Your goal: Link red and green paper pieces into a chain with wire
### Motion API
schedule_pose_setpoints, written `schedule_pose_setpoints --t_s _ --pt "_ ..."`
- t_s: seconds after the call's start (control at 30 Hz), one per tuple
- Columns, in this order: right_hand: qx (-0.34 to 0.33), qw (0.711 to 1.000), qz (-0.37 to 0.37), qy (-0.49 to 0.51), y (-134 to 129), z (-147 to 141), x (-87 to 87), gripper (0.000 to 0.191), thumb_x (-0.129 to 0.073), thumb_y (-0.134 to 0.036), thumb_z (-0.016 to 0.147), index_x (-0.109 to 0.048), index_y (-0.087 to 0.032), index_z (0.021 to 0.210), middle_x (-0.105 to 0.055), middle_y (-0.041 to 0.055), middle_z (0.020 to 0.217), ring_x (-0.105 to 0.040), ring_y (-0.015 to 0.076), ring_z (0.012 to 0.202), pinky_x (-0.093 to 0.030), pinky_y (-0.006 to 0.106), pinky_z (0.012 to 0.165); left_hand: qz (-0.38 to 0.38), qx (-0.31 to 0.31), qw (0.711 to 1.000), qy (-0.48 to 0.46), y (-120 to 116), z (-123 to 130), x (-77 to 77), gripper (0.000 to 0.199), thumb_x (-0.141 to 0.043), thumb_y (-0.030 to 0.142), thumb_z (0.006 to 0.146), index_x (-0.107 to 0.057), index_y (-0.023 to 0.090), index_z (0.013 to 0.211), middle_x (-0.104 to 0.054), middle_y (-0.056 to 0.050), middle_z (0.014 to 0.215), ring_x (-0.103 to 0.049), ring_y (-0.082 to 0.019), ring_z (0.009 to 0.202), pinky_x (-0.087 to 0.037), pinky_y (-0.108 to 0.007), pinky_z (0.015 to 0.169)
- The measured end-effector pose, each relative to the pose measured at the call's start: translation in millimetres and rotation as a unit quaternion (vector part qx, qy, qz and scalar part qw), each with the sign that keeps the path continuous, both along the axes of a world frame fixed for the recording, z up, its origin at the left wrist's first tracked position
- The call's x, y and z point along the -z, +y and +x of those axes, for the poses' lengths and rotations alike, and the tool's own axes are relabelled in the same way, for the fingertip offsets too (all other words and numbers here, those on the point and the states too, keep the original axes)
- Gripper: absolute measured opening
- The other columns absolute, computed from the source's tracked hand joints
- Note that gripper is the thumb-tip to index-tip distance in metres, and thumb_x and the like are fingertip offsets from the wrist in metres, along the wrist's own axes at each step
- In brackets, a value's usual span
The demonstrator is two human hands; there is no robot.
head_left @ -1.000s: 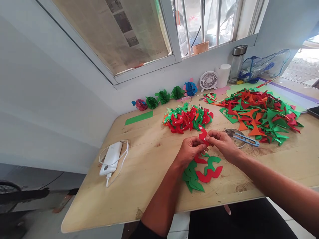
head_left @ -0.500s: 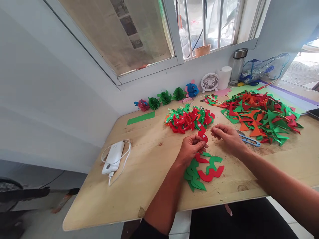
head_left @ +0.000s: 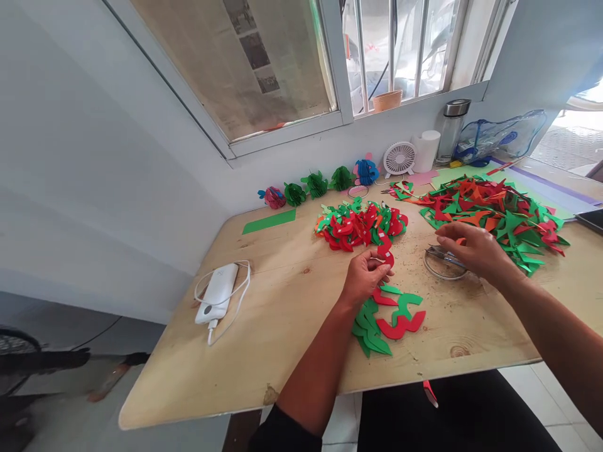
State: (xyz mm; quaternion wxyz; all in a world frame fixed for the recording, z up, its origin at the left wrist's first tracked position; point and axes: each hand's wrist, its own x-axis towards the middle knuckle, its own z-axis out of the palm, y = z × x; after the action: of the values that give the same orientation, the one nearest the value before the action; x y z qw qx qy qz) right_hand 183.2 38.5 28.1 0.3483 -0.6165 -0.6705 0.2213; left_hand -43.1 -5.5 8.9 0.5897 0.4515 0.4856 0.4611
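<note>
Left fingers (head_left: pixel 380 271) pinch a red cutout (head_left: pixel 386 246) left of the thread snips (head_left: pixel 438 252), paper scraps (head_left: pixel 511 216) beyond; my right hand (head_left: pixel 477 250), grip unclear, now hides the snips' handle.

1. On my feed, the wavy paper cutout (head_left: pixel 385 242) is red, marked with small white squares.
2. I see red, green and some orange mixed through the cutout pile (head_left: pixel 351 225), white squares scattered over it.
3. Red, orange and green tangle in my view of the scrap heap (head_left: pixel 511 220).
4. My counter (head_left: pixel 277 301) shows pale wood grain with brown knots.
5. I get plain white on the power bank (head_left: pixel 220 292) and desk fan (head_left: pixel 399 159).
</note>
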Motion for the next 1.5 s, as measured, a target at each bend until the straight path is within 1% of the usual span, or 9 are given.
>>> schedule_pose_setpoints --t_s 0.07,0.2,0.43,0.6,0.8,1.07,1.27,1.37,1.5 --pt "-0.015 0.991 0.038 -0.126 -1.7 11.1 14.4 0.024 -0.052 -0.042 0.073 -0.064 -0.023 0.083 -0.067 0.0057 0.083 -0.060 0.0230 0.077 -0.042 0.034 0.064 0.003 0.000 1.000 0.002 0.0 0.3 0.1 0.030 -0.071 0.032 0.060 -0.054 0.016 0.078 -0.065 -0.001 0.058 -0.055 -0.010 0.045 -0.041 -0.021 0.047" --pt "-0.036 0.943 0.084 -0.320 -7.5 23.1 36.4 0.034 -0.049 -0.048 0.077 -0.063 -0.023 0.094 -0.065 0.0092 0.093 -0.056 0.0293 0.091 -0.041 0.037 0.068 0.006 0.004 1.000 0.004 0.2 0.2 1.2 0.030 -0.071 0.031 0.060 -0.053 0.016 0.078 -0.065 -0.001 0.058 -0.055 -0.010 0.045 -0.041 -0.021 0.047" --pt "-0.021 0.924 0.098 -0.368 -10.8 22.7 46.6 0.031 -0.047 -0.044 0.080 -0.063 -0.021 0.093 -0.063 0.0106 0.093 -0.053 0.0283 0.091 -0.040 0.038 0.071 0.006 0.002 1.000 0.014 0.3 -0.6 2.0 0.029 -0.070 0.030 0.060 -0.054 0.015 0.079 -0.065 -0.001 0.058 -0.055 -0.010 0.046 -0.042 -0.021 0.048" --pt "-0.009 0.949 0.093 -0.301 -10.4 25.2 48.2 0.030 -0.049 -0.044 0.078 -0.064 -0.023 0.094 -0.064 0.0090 0.092 -0.055 0.0277 0.091 -0.041 0.038 0.070 0.009 0.003 1.000 0.013 0.6 -0.5 2.4 0.028 -0.070 0.030 0.060 -0.054 0.016 0.078 -0.065 -0.001 0.058 -0.055 -0.010 0.046 -0.041 -0.020 0.046" --pt "0.064 0.977 0.085 -0.184 -6.7 29.9 46.2 0.035 -0.048 -0.049 0.078 -0.064 -0.022 0.096 -0.065 0.0078 0.092 -0.060 0.0246 0.083 -0.043 0.035 0.068 0.006 0.000 1.000 0.012 1.1 -0.3 2.7 0.029 -0.070 0.033 0.059 -0.055 0.016 0.077 -0.065 -0.001 0.057 -0.055 -0.010 0.046 -0.041 -0.020 0.046" --pt "0.043 0.985 0.076 -0.149 -8.1 26.4 44.0 0.034 -0.051 -0.049 0.077 -0.064 -0.022 0.094 -0.066 0.0059 0.090 -0.060 0.0209 0.074 -0.044 0.034 0.066 0.004 0.002 1.000 0.010 1.2 -0.4 4.2 0.029 -0.072 0.034 0.058 -0.054 0.016 0.073 -0.065 -0.001 0.058 -0.055 -0.010 0.045 -0.040 -0.020 0.045" --pt "0.073 0.988 0.081 -0.111 -9.1 25.2 37.6 0.034 -0.054 -0.048 0.075 -0.065 -0.020 0.092 -0.065 0.0068 0.087 -0.059 0.0205 0.072 -0.045 0.033 0.064 0.009 0.003 1.000 0.012 1.0 0.4 6.0 0.027 -0.070 0.034 0.060 -0.054 0.016 0.071 -0.064 -0.001 0.058 -0.055 -0.010 0.045 -0.039 -0.019 0.044" --pt "0.100 0.993 0.060 -0.030 -10.6 24.2 31.3 0.033 -0.057 -0.047 0.072 -0.064 -0.020 0.089 -0.065 0.0072 0.086 -0.058 0.0190 0.067 -0.045 0.034 0.062 0.006 0.007 1.000 0.004 0.7 1.0 6.8 0.028 -0.071 0.034 0.059 -0.054 0.016 0.071 -0.065 -0.001 0.058 -0.056 -0.010 0.045 -0.039 -0.020 0.044" --pt "0.105 0.974 -0.028 0.200 -13.2 23.0 21.8 0.030 -0.058 -0.051 0.072 -0.060 -0.022 0.082 -0.058 0.0023 0.060 -0.050 0.0163 0.048 -0.039 0.031 0.045 -0.008 0.036 0.999 -0.017 -0.6 0.6 5.5 0.028 -0.072 0.032 0.059 -0.056 0.015 0.073 -0.067 -0.003 0.062 -0.057 -0.011 0.048 -0.040 -0.020 0.046"
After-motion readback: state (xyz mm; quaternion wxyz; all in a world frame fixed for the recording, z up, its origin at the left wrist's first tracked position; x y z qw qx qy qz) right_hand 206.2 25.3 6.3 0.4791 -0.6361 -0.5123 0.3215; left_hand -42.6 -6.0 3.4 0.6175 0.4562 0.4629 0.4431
